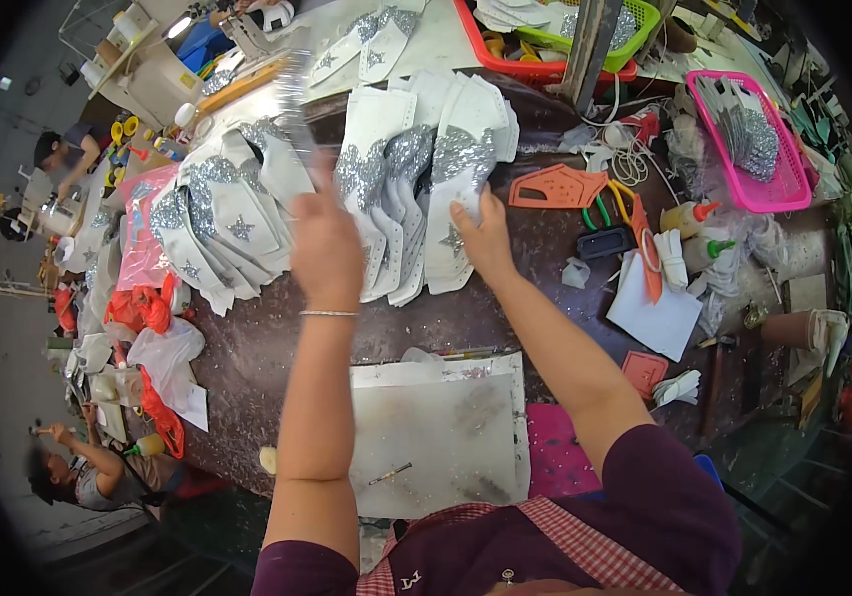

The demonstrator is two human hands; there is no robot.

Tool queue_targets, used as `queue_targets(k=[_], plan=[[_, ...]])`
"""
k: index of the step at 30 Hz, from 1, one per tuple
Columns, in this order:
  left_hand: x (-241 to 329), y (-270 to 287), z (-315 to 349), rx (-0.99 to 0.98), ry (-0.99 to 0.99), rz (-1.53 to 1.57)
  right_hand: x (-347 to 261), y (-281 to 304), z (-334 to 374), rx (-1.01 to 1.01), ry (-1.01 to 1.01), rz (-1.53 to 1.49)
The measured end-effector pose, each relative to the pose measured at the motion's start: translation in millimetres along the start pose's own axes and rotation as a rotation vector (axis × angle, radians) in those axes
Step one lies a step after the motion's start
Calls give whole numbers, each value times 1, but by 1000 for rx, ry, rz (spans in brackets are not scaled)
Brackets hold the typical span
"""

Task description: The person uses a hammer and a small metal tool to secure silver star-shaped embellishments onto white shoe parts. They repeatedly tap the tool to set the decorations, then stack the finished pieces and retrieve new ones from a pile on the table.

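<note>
My right hand [486, 238] grips the near right edge of a stack of white shoe upper pieces [467, 129], its thumb lying on top beside a silver star. Silver glitter patches cross the pieces. Another fanned stack [376, 189] lies just left of it. My left hand [328, 253] is raised and smeared by motion, with its fingers drawn together. From it a blurred white-and-silver shoe upper piece [296, 99] sticks up and away. Left of that hand a wide, overlapping pile of similar pieces [237, 226] with glitter and stars is spread.
A pink basket [793, 189] holds more pieces at the right, near orange templates [557, 186], scissors [597, 211] and glue bottles [689, 219]. A pale board [436, 427] with a thin pen-like tool lies close to me. Plastic bags [165, 350] lie at left; two people work beyond.
</note>
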State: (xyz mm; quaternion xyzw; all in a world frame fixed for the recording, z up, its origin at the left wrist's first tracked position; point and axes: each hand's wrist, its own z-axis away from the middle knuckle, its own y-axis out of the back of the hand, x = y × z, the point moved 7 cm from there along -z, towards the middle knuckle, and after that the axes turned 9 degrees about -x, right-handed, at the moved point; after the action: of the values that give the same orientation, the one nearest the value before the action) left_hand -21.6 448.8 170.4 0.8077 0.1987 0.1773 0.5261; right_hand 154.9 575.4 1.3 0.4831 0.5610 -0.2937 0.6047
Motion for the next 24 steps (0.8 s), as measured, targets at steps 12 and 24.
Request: queue_targets(k=[12,24], plan=[[-61,-103,-35,-157,195,821,23,4,-36,-257,-309,-628],[-24,-231,-7,-784,625,2056,32,-3,-53,-311,-356,-928]])
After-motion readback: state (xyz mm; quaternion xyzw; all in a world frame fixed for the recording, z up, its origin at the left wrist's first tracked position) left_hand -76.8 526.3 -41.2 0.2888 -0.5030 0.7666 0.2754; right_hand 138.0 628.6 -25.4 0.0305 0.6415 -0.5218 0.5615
